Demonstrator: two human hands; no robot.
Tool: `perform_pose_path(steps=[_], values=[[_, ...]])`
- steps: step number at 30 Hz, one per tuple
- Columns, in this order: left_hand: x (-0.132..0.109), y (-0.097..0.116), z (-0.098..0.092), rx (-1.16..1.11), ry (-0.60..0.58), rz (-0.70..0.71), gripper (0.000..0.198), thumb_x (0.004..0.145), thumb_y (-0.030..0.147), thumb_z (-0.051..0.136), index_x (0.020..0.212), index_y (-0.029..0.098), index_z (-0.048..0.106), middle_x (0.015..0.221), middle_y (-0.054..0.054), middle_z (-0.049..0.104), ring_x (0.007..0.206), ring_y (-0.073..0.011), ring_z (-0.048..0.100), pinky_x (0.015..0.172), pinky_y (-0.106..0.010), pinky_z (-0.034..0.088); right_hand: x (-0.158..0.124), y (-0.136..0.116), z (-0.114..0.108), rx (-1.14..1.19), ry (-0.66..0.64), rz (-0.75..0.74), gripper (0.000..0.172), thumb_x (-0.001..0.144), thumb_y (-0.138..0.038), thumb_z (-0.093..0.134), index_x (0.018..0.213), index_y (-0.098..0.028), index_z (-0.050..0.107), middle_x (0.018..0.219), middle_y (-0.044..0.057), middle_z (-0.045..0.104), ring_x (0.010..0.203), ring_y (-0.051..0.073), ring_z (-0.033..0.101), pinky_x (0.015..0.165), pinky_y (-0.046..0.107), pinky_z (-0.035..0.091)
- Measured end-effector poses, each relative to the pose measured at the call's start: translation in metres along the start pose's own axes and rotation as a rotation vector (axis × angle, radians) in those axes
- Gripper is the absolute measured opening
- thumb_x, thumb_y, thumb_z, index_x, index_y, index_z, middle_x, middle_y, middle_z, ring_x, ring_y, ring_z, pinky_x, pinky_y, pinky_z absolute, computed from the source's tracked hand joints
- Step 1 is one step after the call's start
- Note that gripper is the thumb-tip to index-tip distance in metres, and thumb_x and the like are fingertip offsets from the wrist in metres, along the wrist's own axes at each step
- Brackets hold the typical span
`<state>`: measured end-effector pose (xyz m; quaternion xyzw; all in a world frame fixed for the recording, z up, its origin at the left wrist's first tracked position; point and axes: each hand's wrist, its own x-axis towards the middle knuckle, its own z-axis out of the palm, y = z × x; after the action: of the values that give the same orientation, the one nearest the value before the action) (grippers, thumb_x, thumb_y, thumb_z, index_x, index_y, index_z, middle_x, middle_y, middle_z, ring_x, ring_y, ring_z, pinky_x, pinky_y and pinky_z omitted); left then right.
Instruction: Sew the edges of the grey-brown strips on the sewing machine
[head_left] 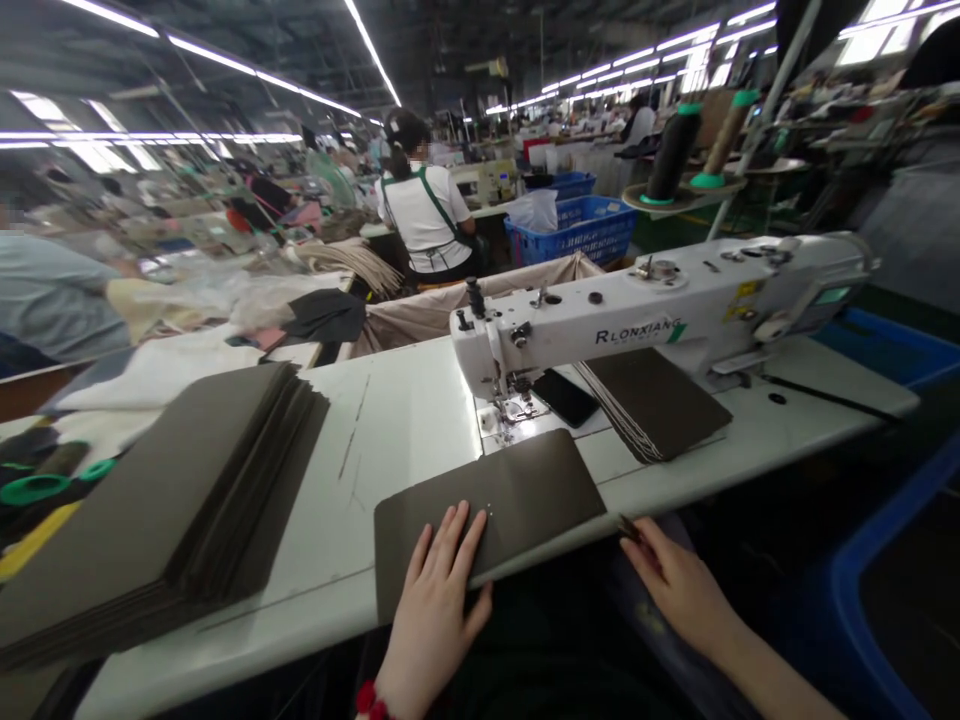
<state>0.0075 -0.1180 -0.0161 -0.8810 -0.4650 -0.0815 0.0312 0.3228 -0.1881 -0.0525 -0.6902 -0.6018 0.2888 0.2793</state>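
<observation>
Here left hand pins panel, right grips snips.

A large factory sewing floor: an industrial sewing machine branded Rlonxiang is set into a white table, with thread cones on a stand behind it and a stack of dark cut panels on top. Farther off, a co-worker in an apron sits near blue plastic crates, beneath long rows of strip lights.
</observation>
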Motion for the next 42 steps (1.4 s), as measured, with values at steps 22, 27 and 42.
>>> perform_pose_path(steps=[22,27,42], values=[[-0.002,-0.003,0.009,0.038,0.024,0.019,0.069,0.091,0.029,0.049,0.152,0.023,0.018,0.157,-0.007,0.021,0.143,-0.0259,0.023,0.117,-0.048,0.022,0.012,-0.013,0.017,-0.347,0.073,-0.109,0.029,0.101,-0.040,0.032,0.094,-0.021,0.052,0.066,0.002,0.066,0.059,0.023,0.066,0.051,0.030,0.033],[-0.006,-0.009,0.002,0.067,-0.002,0.027,0.067,0.093,0.026,0.046,0.153,0.026,0.016,0.158,-0.005,0.019,0.144,-0.0260,0.020,0.117,-0.052,0.019,0.018,-0.010,0.007,-0.281,0.117,-0.094,0.030,0.101,-0.040,0.031,0.086,-0.022,0.051,0.061,0.001,0.063,0.058,0.022,0.065,0.052,0.030,0.035],[-0.032,-0.119,-0.174,-0.258,0.169,-0.453,0.037,0.087,0.056,0.052,0.097,0.024,0.069,0.089,0.002,0.073,0.077,-0.0180,0.068,0.068,-0.026,0.056,0.027,-0.037,-0.011,0.049,0.132,-0.146,0.028,0.095,-0.047,0.043,0.112,-0.027,0.051,0.093,0.003,0.071,0.081,0.019,0.069,0.069,0.025,0.051]])
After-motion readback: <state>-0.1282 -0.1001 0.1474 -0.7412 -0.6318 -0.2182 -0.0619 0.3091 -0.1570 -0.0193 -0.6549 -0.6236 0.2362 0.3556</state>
